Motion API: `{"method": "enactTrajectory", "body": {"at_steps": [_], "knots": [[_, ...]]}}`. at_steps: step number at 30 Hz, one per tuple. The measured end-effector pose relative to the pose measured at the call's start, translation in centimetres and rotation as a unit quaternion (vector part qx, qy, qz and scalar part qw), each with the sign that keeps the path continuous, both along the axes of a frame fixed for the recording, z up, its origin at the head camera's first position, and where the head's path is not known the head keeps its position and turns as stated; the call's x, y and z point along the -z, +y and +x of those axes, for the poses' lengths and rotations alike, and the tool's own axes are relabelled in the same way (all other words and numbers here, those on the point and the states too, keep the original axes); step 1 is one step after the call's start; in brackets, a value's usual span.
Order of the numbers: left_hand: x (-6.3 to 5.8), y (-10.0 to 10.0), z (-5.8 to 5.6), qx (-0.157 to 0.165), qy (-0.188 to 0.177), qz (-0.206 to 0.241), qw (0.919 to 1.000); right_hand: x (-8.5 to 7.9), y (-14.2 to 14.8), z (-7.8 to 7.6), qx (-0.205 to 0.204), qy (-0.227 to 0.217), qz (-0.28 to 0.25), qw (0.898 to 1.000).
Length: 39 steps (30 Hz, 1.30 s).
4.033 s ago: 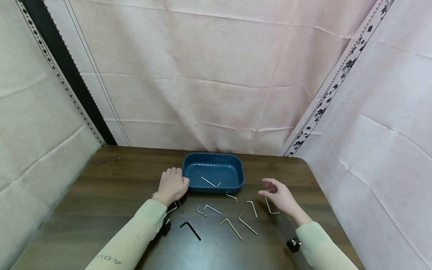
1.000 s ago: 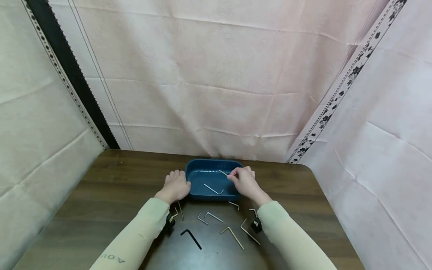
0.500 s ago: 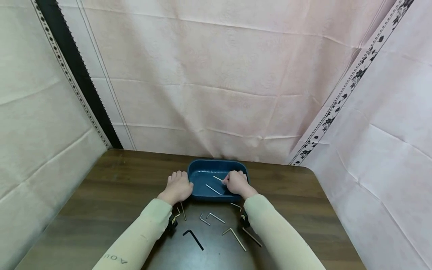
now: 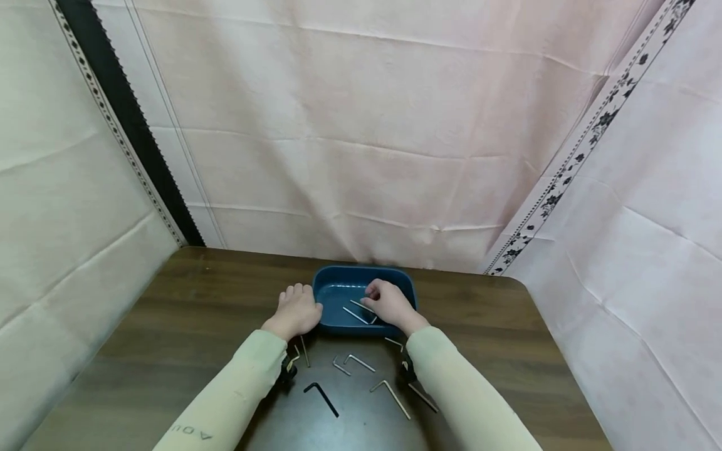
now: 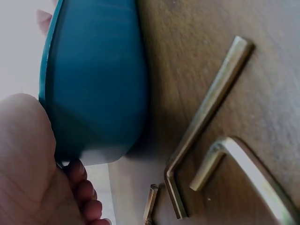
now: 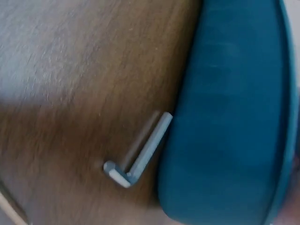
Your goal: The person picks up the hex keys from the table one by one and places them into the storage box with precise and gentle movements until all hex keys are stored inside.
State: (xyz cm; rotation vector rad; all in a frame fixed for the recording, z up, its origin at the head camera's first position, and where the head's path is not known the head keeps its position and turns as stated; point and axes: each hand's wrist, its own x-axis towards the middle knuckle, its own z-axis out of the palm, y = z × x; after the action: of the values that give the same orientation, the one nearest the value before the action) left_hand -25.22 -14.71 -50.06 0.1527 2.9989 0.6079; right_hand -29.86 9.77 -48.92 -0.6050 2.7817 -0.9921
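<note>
In the head view my left hand (image 4: 296,310) grips the left end of a blue tray (image 4: 333,322), and the left wrist view shows the thumb side at its rim (image 5: 46,70). My right hand (image 4: 389,304) is over the right part of the tray, thumb and fingertips parted. Just below those fingertips a silver hex key (image 4: 361,305) lies in the tray, partly hidden by the hand. Beside it lies another silver hex key (image 4: 355,315). A short hex key (image 6: 149,150) rests on the table close to the tray's near wall in the right wrist view.
Several more hex keys lie on the wooden table (image 4: 225,351): a black one (image 4: 323,398), a brassy one (image 4: 392,398), two small silver ones near the middle, and a pair (image 5: 206,108) by the left wrist. Pale cloth (image 4: 350,156) hangs behind and at both sides.
My right hand has carried a hex key from the table's right side into the tray, lowered it and let go, fingers parting. My left hand stays on the tray's left end.
</note>
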Motion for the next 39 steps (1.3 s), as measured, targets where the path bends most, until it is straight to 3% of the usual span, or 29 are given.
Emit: {"method": "enactTrajectory", "body": {"at_steps": [5, 11, 15, 20, 28, 33, 39], "knots": [[0.0, 0.0, 0.2, 0.007, -0.010, 0.012, 0.9999, -0.8, 1.2, 0.9, -0.004, 0.012, -0.051, 0.999], [-0.7, -0.2, -0.3, 0.010, 0.003, 0.006, 0.9999, -3.1, 3.0, 2.2, 0.012, 0.037, -0.129, 0.991], [-0.9, -0.3, -0.3, 0.011, -0.005, -0.001, 0.9999, -3.7, 5.3, 3.6, 0.011, 0.032, -0.137, 0.990], [-0.4, -0.2, -0.2, 0.011, -0.009, 0.002, 0.9999, -2.8, 9.2, 5.2, 0.004, 0.019, -0.098, 0.995], [-0.1, -0.1, -0.1, 0.016, 0.006, 0.018, 0.9997, -0.3, 13.8, 8.0, 0.058, -0.026, -0.005, 0.998], [0.2, -0.2, -0.1, 0.020, 0.011, 0.014, 0.9996, 1.3, 14.7, 9.0, 0.057, -0.050, 0.001, 0.997], [0.2, -0.6, -0.5, 0.019, 0.017, 0.012, 0.9996, 2.2, 14.4, 8.8, 0.069, -0.048, 0.010, 0.996]]}}
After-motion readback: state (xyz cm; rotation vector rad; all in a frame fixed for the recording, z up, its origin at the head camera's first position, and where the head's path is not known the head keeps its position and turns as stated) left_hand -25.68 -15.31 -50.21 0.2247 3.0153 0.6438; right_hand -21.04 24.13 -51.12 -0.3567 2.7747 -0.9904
